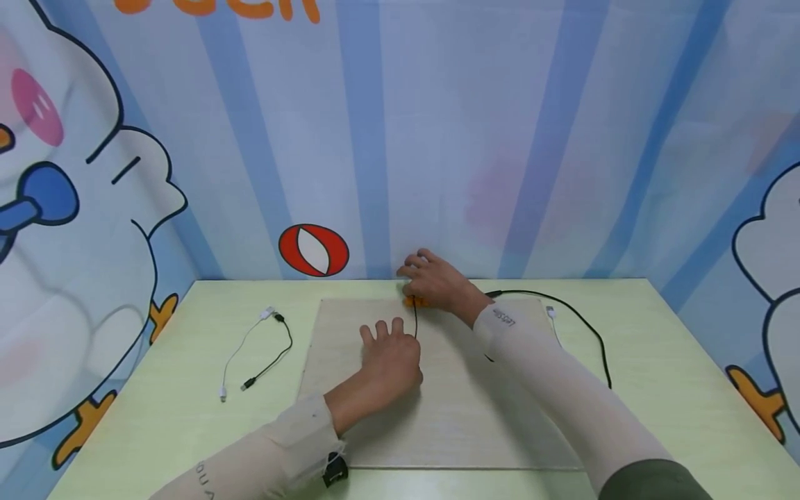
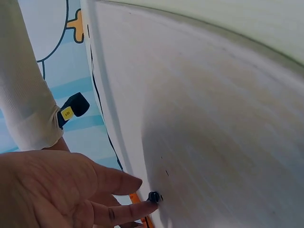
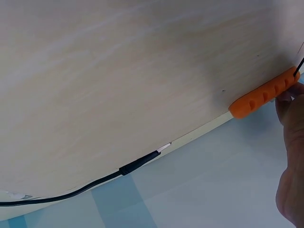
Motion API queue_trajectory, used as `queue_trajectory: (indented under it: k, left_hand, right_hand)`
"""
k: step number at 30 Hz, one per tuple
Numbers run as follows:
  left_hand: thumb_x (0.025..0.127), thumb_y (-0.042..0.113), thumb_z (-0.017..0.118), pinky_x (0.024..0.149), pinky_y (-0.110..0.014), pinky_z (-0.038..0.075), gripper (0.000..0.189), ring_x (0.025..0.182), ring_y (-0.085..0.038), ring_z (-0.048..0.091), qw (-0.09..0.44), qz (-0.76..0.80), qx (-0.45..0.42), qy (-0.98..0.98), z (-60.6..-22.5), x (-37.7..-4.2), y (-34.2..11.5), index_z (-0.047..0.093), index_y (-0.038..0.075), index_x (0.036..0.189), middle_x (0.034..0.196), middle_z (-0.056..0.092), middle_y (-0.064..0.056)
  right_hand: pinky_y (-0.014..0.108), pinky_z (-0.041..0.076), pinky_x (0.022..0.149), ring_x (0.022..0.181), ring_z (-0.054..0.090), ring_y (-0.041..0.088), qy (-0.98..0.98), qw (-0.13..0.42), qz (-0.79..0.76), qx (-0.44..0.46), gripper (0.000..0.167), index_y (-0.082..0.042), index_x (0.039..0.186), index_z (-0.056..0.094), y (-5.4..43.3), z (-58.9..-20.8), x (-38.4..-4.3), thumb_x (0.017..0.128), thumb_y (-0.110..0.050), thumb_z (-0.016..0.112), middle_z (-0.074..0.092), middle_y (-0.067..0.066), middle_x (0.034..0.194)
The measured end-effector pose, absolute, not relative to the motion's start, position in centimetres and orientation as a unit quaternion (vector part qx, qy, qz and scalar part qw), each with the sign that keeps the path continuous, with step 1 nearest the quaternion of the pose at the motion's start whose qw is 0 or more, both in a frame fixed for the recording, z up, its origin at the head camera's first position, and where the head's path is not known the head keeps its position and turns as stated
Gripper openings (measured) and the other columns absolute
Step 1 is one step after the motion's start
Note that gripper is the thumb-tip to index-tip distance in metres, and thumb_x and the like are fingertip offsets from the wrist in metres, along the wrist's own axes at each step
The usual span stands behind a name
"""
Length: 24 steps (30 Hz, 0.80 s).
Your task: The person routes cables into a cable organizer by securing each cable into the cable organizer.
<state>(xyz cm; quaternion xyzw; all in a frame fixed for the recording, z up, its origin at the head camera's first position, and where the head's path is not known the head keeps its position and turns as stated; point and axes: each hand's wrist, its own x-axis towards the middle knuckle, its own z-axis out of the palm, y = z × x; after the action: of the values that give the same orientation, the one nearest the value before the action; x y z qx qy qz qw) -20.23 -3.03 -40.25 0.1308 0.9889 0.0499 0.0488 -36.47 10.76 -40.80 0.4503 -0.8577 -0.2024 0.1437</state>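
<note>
An orange notched cable holder (image 3: 263,95) lies along the back edge of the pale board. My right hand (image 1: 435,281) grips one end of it, thumb and finger at its side in the right wrist view. A thin black cable (image 1: 416,321) runs from that end of the holder toward my left hand (image 1: 392,361). My left hand is low over the board, its thumb and forefinger about the cable and the other fingers spread. In the left wrist view a small black cable end (image 2: 153,196) shows at the fingertips. Part of the holder is hidden behind my right hand.
The board (image 1: 462,430) lies on a light green table (image 1: 187,444). Left of it lie a white cable (image 1: 236,354) and a short black cable (image 1: 275,360). A thicker black cable (image 1: 587,323) curves at the right, near a white plug (image 1: 551,312). A printed backdrop (image 1: 431,139) stands behind.
</note>
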Motion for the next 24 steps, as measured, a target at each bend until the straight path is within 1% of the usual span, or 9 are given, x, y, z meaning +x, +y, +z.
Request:
queue_trajectory:
  k: [1, 5, 7, 8, 11, 14, 19, 21, 24]
  left_hand:
    - [0.101, 0.024, 0.08, 0.112, -0.066, 0.038, 0.018, 0.121, -0.041, 0.056, 0.052, 0.05, 0.131, 0.989, -40.3, -20.3, -3.1, 0.081, 0.006, 0.105, 0.121, 0.063, -0.016]
    - [0.102, 0.038, 0.079, 0.11, -0.064, 0.04, 0.036, 0.119, -0.041, 0.059, 0.046, 0.051, 0.145, 0.987, -44.7, -22.6, -4.2, 0.078, 0.008, 0.122, 0.122, 0.066, -0.015]
    - [0.1, 0.041, 0.079, 0.108, -0.065, 0.041, 0.043, 0.118, -0.041, 0.06, 0.039, 0.054, 0.147, 0.987, -45.3, -22.9, -4.6, 0.076, 0.008, 0.127, 0.122, 0.066, -0.015]
    - [0.1, 0.042, 0.079, 0.107, -0.064, 0.041, 0.044, 0.117, -0.041, 0.06, 0.037, 0.057, 0.147, 0.987, -45.3, -22.8, -4.7, 0.075, 0.008, 0.128, 0.121, 0.066, -0.015]
    - [0.102, 0.039, 0.079, 0.108, -0.063, 0.043, 0.047, 0.119, -0.042, 0.062, 0.047, 0.067, 0.134, 0.988, -42.2, -20.9, -4.7, 0.071, 0.005, 0.132, 0.123, 0.066, -0.017]
    - [0.104, 0.039, 0.078, 0.111, -0.062, 0.043, 0.049, 0.123, -0.042, 0.062, 0.047, 0.079, 0.125, 0.988, -40.2, -19.6, -4.9, 0.068, 0.003, 0.135, 0.128, 0.066, -0.019]
    - [0.102, 0.041, 0.081, 0.113, -0.065, 0.043, 0.054, 0.125, -0.044, 0.06, 0.03, 0.094, 0.118, 0.988, -40.3, -19.4, -5.7, 0.067, 0.002, 0.138, 0.13, 0.066, -0.022]
    - [0.101, 0.041, 0.082, 0.112, -0.066, 0.043, 0.056, 0.125, -0.044, 0.06, 0.023, 0.093, 0.117, 0.989, -40.5, -19.4, -6.0, 0.066, 0.003, 0.138, 0.13, 0.066, -0.022]
    - [0.1, 0.04, 0.083, 0.111, -0.069, 0.043, 0.057, 0.126, -0.045, 0.06, 0.016, 0.094, 0.112, 0.989, -40.7, -19.3, -6.5, 0.066, 0.003, 0.139, 0.131, 0.065, -0.022]
  right_hand:
    - [0.05, 0.042, 0.129, 0.143, 0.058, 0.027, -0.86, 0.14, -0.201, 0.447, 0.02, -0.03, 0.122, 0.086, 10.7, -40.8, -36.4, 0.11, -0.037, 0.072, 0.07, -0.001, 0.155]
    - [0.047, 0.046, 0.124, 0.139, 0.06, 0.027, -0.865, 0.136, -0.2, 0.44, 0.02, -0.028, 0.127, 0.085, 10.6, -40.6, -36.2, 0.109, -0.024, 0.077, 0.069, 0.001, 0.157]
    - [0.045, 0.048, 0.119, 0.135, 0.061, 0.027, -0.864, 0.143, -0.202, 0.438, 0.024, -0.027, 0.127, 0.084, 10.6, -40.6, -36.1, 0.107, -0.017, 0.079, 0.069, 0.001, 0.155]
    - [0.044, 0.049, 0.117, 0.134, 0.062, 0.026, -0.864, 0.148, -0.203, 0.437, 0.026, -0.027, 0.128, 0.084, 10.6, -40.6, -36.1, 0.106, -0.014, 0.079, 0.069, 0.002, 0.155]
    - [0.043, 0.051, 0.112, 0.129, 0.063, 0.026, -0.866, 0.163, -0.202, 0.428, 0.027, -0.025, 0.13, 0.082, 10.5, -40.8, -35.9, 0.108, -0.012, 0.077, 0.071, 0.002, 0.151]
    - [0.043, 0.051, 0.109, 0.124, 0.063, 0.026, -0.871, 0.172, -0.197, 0.415, 0.025, -0.022, 0.134, 0.079, 10.3, -40.8, -35.8, 0.111, -0.014, 0.072, 0.073, 0.002, 0.145]
    - [0.045, 0.051, 0.108, 0.12, 0.064, 0.027, -0.881, 0.189, -0.174, 0.398, 0.02, -0.019, 0.132, 0.076, 9.7, -40.6, -35.6, 0.115, -0.026, 0.067, 0.074, 0.003, 0.134]
    - [0.047, 0.052, 0.109, 0.122, 0.065, 0.028, -0.885, 0.193, -0.158, 0.394, 0.021, -0.019, 0.13, 0.075, 9.6, -40.5, -35.6, 0.116, -0.031, 0.066, 0.074, 0.004, 0.133]
    - [0.051, 0.052, 0.114, 0.128, 0.065, 0.03, -0.891, 0.186, -0.133, 0.392, 0.024, -0.019, 0.131, 0.074, 9.3, -40.5, -35.5, 0.116, -0.035, 0.064, 0.074, 0.005, 0.139]
